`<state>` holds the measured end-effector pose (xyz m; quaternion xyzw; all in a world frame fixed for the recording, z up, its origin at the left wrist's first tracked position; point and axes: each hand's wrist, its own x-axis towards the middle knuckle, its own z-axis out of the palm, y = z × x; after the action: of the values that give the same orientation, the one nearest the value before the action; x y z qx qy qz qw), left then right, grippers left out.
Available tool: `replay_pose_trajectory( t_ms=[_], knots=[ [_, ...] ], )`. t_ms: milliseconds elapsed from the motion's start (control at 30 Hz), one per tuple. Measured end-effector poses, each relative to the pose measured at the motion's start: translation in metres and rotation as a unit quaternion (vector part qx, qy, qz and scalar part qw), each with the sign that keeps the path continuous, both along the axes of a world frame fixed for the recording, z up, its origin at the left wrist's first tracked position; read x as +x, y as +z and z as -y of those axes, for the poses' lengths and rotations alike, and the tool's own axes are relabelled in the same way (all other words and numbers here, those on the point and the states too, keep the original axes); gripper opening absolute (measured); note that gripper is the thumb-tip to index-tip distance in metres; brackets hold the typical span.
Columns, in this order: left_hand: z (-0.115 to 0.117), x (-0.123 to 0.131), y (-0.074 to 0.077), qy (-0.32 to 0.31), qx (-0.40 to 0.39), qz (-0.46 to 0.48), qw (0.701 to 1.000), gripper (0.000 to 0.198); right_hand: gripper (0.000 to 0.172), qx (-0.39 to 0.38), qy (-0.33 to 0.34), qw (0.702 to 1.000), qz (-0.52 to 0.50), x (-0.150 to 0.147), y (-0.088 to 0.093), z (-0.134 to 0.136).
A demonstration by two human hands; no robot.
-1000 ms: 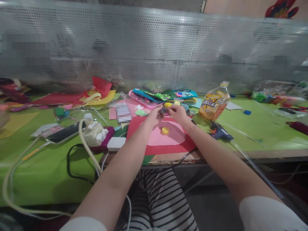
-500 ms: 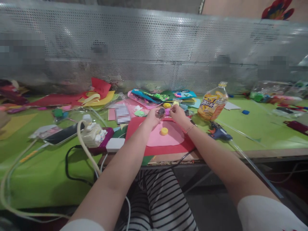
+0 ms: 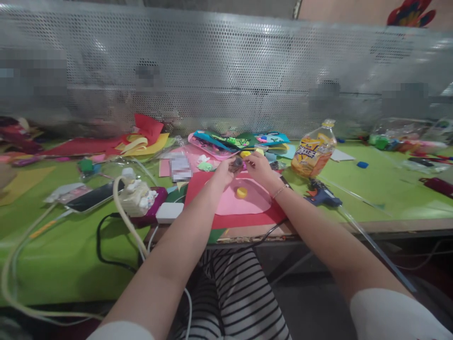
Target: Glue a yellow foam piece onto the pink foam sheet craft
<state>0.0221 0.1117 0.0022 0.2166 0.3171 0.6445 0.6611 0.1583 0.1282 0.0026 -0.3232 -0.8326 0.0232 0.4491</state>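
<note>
My left hand (image 3: 224,173) and my right hand (image 3: 259,168) meet above a red sheet (image 3: 201,191) at the middle of the green table. Both pinch a small dark round piece (image 3: 236,165) held between their fingertips. Just below them a pink oval sheet (image 3: 255,200) lies on the red one, with a small yellow cap (image 3: 242,192) resting on it. Behind the hands lies a heap of coloured foam cut-outs (image 3: 244,140).
A tilted drink bottle (image 3: 314,151) and a blue glue gun (image 3: 321,195) lie to the right. To the left are a phone (image 3: 92,196), a white adapter (image 3: 170,212), cables (image 3: 106,241) and red and yellow sheets (image 3: 141,137). A perforated metal screen (image 3: 226,71) closes the far side.
The hands stay together over the red sheet and have shifted only slightly; the fingers have turned the small dark piece between them.
</note>
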Motion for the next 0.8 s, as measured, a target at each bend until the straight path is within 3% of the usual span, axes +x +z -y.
replay_pose_trajectory(
  t_ms=[467, 800],
  knots=[
    [0.0032, -0.0008, 0.0037, -0.019, 0.05, 0.0, 0.999, 0.011, 0.029, 0.017, 0.02, 0.999, 0.02, -0.0018, -0.0018, 0.0011],
    [0.0042, -0.001, 0.0044, -0.019, 0.043, -0.013, 0.999, 0.011, 0.025, 0.026, 0.034, 0.998, 0.047, -0.002, -0.0028, 0.0019]
  ],
)
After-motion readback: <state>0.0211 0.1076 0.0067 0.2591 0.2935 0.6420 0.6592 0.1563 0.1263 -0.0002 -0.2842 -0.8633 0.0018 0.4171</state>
